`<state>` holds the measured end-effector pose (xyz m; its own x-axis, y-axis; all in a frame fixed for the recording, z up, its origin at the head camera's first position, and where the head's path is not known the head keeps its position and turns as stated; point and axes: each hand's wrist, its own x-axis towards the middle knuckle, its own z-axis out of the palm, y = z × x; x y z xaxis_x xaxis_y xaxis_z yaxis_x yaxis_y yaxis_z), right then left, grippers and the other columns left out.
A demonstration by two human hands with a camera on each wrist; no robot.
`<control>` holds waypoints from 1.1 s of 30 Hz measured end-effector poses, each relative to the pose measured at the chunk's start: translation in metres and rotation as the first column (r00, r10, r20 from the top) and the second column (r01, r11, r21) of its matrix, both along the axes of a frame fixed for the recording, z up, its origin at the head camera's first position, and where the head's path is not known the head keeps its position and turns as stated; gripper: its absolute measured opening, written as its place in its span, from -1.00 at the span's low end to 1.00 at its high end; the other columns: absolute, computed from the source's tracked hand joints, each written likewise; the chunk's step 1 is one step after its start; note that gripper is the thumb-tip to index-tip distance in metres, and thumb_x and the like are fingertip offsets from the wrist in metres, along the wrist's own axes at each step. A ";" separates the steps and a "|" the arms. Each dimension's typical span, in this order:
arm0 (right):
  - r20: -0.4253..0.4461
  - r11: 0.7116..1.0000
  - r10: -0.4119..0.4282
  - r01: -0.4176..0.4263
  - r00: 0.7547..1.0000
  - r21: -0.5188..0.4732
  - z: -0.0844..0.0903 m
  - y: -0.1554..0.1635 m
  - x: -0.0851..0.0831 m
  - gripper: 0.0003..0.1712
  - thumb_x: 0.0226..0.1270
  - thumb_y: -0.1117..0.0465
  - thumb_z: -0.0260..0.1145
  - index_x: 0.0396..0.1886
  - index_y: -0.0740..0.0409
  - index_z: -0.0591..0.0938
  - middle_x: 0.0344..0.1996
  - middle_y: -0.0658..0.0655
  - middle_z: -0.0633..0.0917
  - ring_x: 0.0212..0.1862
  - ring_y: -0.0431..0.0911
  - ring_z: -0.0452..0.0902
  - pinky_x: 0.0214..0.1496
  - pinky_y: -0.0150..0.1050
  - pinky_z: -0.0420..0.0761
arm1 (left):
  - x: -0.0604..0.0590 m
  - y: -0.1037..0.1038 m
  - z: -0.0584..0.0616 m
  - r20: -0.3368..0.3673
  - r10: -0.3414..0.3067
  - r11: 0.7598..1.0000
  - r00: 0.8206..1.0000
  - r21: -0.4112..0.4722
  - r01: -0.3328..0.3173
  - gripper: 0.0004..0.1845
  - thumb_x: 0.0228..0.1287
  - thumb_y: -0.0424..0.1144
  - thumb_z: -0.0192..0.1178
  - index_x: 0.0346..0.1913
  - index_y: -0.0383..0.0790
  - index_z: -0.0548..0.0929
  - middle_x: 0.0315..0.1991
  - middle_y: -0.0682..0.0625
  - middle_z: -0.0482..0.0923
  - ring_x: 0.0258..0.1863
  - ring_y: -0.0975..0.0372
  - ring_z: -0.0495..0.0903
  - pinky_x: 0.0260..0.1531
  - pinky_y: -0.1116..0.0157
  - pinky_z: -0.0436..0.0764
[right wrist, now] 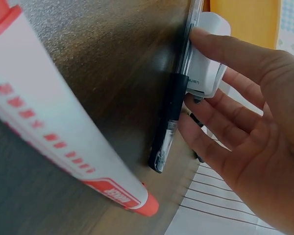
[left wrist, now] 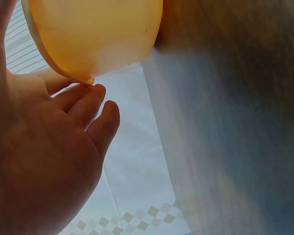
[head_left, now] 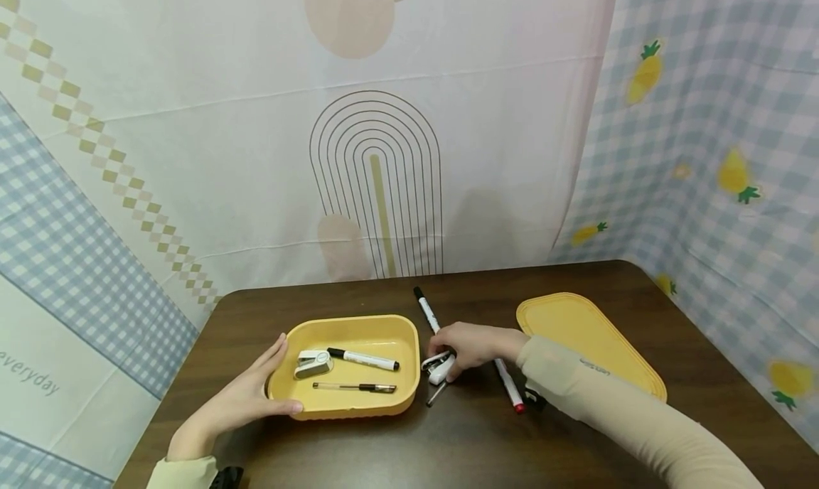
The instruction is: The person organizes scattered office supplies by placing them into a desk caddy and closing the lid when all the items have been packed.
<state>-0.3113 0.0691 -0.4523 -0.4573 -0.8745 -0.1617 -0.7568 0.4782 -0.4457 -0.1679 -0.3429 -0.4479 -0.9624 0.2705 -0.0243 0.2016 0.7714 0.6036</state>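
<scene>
My left hand [head_left: 246, 389] spans the left end of a yellow plastic box [head_left: 409, 401], thumb at its front wall and fingertips at its back left rim. In the box lie a white stapler [head_left: 313, 363], a black-capped marker [head_left: 371, 360] and a gel pen [head_left: 345, 387]. Just right of the box, my right hand [head_left: 470, 348] grips a second white stapler [right wrist: 206, 58] between thumb and fingers. Another gel pen [right wrist: 172, 107] lies right alongside that stapler, partly hidden by the hand in the head view.
A black-capped marker [head_left: 426, 310] lies behind the right hand. A red-capped marker [head_left: 510, 388] lies under the right forearm, beside a small black object [head_left: 536, 399]. The yellow lid [head_left: 589, 336] is flat at the right of the dark wooden table [head_left: 358, 453]. Patterned cloth hangs behind.
</scene>
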 end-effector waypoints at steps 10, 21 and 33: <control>-0.017 0.998 0.059 -0.059 0.998 0.032 0.001 0.009 0.000 -0.61 -0.01 0.22 0.64 -0.17 -0.07 0.68 -0.21 -0.20 0.64 -0.13 -0.28 0.52 0.01 -0.34 0.53 | 0.000 -0.001 -0.002 0.003 -0.004 1.000 1.000 0.026 0.004 0.23 0.05 0.11 0.52 0.61 -0.29 -0.01 0.63 -0.15 -0.20 0.53 -0.16 -0.06 0.34 0.42 0.11; -0.018 0.997 0.057 -0.056 0.998 0.044 0.008 0.010 0.001 -0.62 0.03 0.26 0.62 -0.14 -0.02 0.69 -0.20 -0.14 0.66 -0.13 -0.26 0.52 0.00 -0.31 0.54 | -0.001 -0.003 -0.003 -0.010 -0.007 1.000 1.000 0.000 0.007 0.23 0.06 0.13 0.51 0.61 -0.29 -0.02 0.63 -0.15 -0.20 0.53 -0.17 -0.05 0.38 0.11 0.19; 0.005 0.998 0.029 -0.029 1.000 0.048 0.008 0.014 -0.001 -0.62 0.03 0.26 0.63 -0.15 -0.03 0.69 -0.19 -0.15 0.65 -0.12 -0.27 0.52 0.01 -0.31 0.54 | -0.001 -0.001 -0.004 -0.010 -0.012 0.998 1.000 0.054 0.012 0.22 0.06 0.09 0.52 0.60 -0.31 -0.01 0.63 -0.16 -0.20 0.52 -0.17 -0.07 0.22 0.64 -0.01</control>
<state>-0.3123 0.0827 -0.4442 -0.4310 -0.8786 -0.2056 -0.7687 0.4768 -0.4264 -0.1687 -0.3435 -0.4514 -0.9592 0.2828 -0.0002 0.2167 0.7353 0.6422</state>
